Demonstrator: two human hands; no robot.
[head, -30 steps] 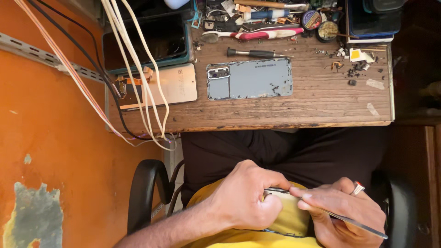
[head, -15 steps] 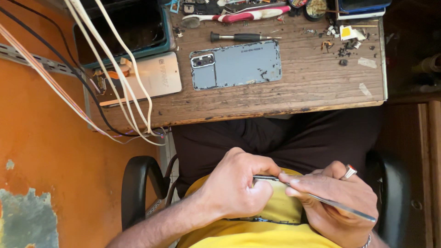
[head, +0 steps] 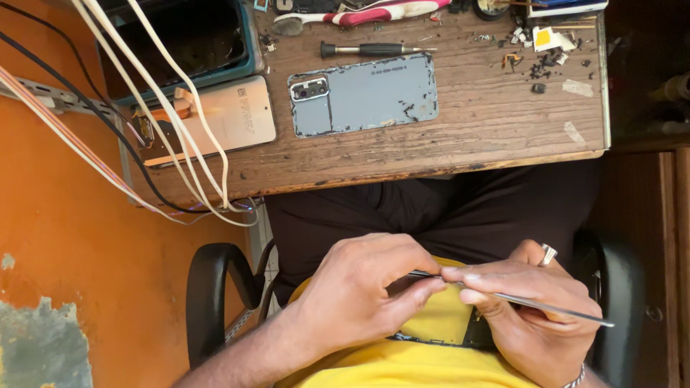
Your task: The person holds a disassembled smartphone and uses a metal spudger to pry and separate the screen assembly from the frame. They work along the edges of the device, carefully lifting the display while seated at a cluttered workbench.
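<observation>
Head view: thin metal tweezers point(head: 517, 299) are pinched over the lap between the curled left hand point(head: 359, 298) and the closed right hand point(head: 535, 316). Beyond, a grey phone back cover point(head: 364, 93) and a screwdriver point(head: 374, 49) are laid on the wooden table point(head: 489, 129).

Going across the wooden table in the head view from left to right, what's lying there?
Dark tray → pale phone panel with the white cables across it → grey-blue phone back cover with a black screwdriver just beyond it → small scattered bits and a yellow scrap by the table's right edge.
</observation>
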